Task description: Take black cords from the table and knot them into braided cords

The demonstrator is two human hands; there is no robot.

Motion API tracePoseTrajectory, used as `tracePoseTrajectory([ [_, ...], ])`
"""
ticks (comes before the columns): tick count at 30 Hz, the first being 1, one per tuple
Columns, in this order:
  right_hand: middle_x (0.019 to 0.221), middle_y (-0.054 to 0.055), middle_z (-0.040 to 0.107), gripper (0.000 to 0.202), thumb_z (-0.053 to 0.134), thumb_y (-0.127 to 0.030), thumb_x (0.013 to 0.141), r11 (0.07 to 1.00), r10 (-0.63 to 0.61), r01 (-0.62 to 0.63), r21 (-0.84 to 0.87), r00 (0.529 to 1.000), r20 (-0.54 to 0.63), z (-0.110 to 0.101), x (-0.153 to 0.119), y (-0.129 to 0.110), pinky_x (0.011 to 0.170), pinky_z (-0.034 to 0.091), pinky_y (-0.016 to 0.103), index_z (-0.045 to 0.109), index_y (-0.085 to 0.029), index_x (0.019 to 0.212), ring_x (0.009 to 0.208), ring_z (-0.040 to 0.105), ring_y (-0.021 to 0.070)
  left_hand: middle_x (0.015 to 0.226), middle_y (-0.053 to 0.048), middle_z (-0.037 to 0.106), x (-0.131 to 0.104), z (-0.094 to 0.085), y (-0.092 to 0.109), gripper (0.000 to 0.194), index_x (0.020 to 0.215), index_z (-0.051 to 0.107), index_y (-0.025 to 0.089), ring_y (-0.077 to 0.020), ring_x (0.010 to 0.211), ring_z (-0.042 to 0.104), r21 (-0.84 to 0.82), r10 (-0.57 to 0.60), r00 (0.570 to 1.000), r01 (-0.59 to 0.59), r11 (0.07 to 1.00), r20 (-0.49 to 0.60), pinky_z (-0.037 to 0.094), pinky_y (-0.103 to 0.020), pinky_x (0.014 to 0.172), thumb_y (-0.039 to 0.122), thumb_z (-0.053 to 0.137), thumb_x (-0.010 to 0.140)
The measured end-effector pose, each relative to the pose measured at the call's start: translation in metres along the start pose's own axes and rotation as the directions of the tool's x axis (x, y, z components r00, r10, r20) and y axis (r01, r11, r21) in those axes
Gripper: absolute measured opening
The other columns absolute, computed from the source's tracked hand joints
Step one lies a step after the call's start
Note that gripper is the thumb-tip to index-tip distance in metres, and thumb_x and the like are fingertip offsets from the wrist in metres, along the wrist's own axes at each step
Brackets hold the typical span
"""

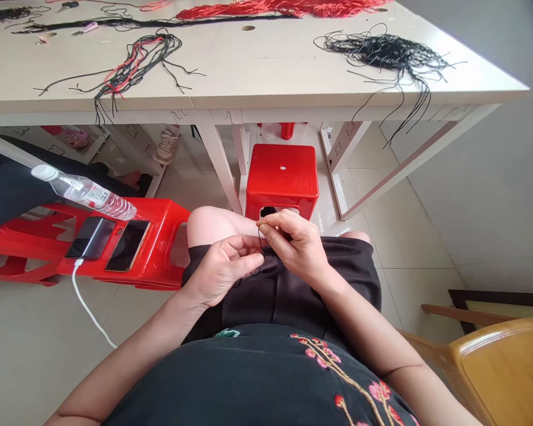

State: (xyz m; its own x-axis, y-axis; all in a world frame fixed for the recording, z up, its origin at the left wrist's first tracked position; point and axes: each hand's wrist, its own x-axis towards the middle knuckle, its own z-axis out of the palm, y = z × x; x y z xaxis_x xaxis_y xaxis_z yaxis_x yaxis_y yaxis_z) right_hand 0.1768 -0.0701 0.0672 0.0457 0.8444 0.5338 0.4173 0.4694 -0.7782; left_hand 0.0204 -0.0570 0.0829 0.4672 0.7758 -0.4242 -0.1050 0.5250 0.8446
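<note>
A thin black cord (260, 239) runs between my two hands, above the dark cloth over my lap. My left hand (226, 263) is closed, its thumb and fingertips pinching the lower part of the cord. Slightly higher and to the right, my right hand (295, 242) pinches the upper part between thumb and forefinger. A bit of black cord loops out below the left fingers. Much of the cord is hidden by the hands and hard to see against the dark cloth.
On the table (257, 77) lie a black cord bundle (386, 53), black-and-red cords (137, 62) and red cords (284, 8). A red stool (284, 171) stands beneath. At left, another stool (160, 236) carries a bottle (89, 192), a phone (128, 245) and a dark device (91, 238) with a white cable.
</note>
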Motion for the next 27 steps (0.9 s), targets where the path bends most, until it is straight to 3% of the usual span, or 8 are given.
tracePoseTrajectory([
  [5,0.094,0.007,0.059,0.015,0.056,-0.021,0.084,0.996,0.082,-0.077,0.052,0.99,-0.114,-0.002,-0.004,-0.001,0.06,0.046,0.026,0.062,-0.017,0.098,0.067,0.055,0.0112,0.058,0.002,0.059,0.002,-0.002,-0.003,0.016,0.072,0.07,0.014,-0.0041,0.049,0.048,-0.028,0.039,0.993,-0.042,0.999,-0.107,0.038,-0.014,0.045,0.019,0.078,0.059],
  [10,0.069,0.0,0.06,0.004,0.06,-0.021,0.082,0.989,0.05,-0.067,0.129,0.991,0.126,-0.006,-0.007,-0.006,0.056,0.044,0.022,0.063,-0.018,0.082,0.061,0.054,0.0097,0.056,0.003,0.057,0.002,-0.004,-0.003,0.013,0.07,0.069,0.015,-0.0035,0.049,0.046,-0.052,0.105,0.983,-0.114,0.992,-0.152,0.034,-0.013,0.044,0.022,0.076,0.063],
  [12,0.066,-0.001,0.059,0.009,0.059,-0.021,0.083,0.993,0.045,-0.061,0.1,0.987,0.153,-0.005,-0.007,-0.007,0.054,0.042,0.021,0.062,-0.018,0.076,0.057,0.052,0.0083,0.057,0.002,0.058,0.002,-0.005,-0.004,0.014,0.07,0.068,0.015,-0.0038,0.05,0.046,-0.052,0.095,0.983,-0.104,0.993,-0.154,0.033,-0.013,0.044,0.022,0.076,0.062],
  [18,0.062,-0.002,0.053,0.012,0.056,-0.018,0.084,0.998,0.016,-0.014,-0.053,0.999,0.039,-0.002,-0.006,-0.004,0.053,0.038,0.021,0.056,-0.017,0.071,0.053,0.044,0.0076,0.06,0.003,0.058,-0.002,-0.003,-0.009,0.016,0.068,0.067,0.014,-0.0037,0.05,0.045,-0.003,0.021,0.991,-0.022,1.0,-0.133,0.033,-0.015,0.044,0.02,0.078,0.057],
  [22,0.063,-0.002,0.052,0.013,0.055,-0.017,0.085,0.994,0.042,-0.05,-0.101,0.996,-0.081,-0.005,-0.005,-0.001,0.053,0.038,0.021,0.055,-0.018,0.072,0.055,0.044,0.0082,0.057,0.003,0.057,-0.005,0.002,-0.011,0.014,0.063,0.066,0.014,-0.0037,0.048,0.045,0.047,0.008,0.997,-0.004,0.999,-0.081,0.035,-0.016,0.046,0.017,0.077,0.055],
  [25,0.062,-0.002,0.05,0.014,0.055,-0.02,0.085,0.991,0.068,-0.083,-0.104,0.987,-0.142,-0.008,-0.005,0.001,0.053,0.038,0.022,0.056,-0.018,0.071,0.056,0.044,0.0088,0.056,0.004,0.058,-0.005,0.005,-0.011,0.014,0.062,0.065,0.015,-0.0038,0.047,0.044,0.08,0.018,0.996,-0.011,0.997,-0.082,0.037,-0.018,0.048,0.018,0.077,0.056],
  [27,0.066,-0.001,0.053,0.012,0.055,-0.022,0.085,0.991,0.119,-0.125,-0.041,0.985,-0.125,-0.011,-0.006,0.002,0.054,0.04,0.022,0.057,-0.018,0.074,0.058,0.047,0.0091,0.057,0.003,0.059,-0.004,0.004,-0.011,0.014,0.062,0.065,0.015,-0.005,0.049,0.047,0.112,0.037,0.994,-0.025,0.993,-0.105,0.04,-0.019,0.051,0.019,0.077,0.056],
])
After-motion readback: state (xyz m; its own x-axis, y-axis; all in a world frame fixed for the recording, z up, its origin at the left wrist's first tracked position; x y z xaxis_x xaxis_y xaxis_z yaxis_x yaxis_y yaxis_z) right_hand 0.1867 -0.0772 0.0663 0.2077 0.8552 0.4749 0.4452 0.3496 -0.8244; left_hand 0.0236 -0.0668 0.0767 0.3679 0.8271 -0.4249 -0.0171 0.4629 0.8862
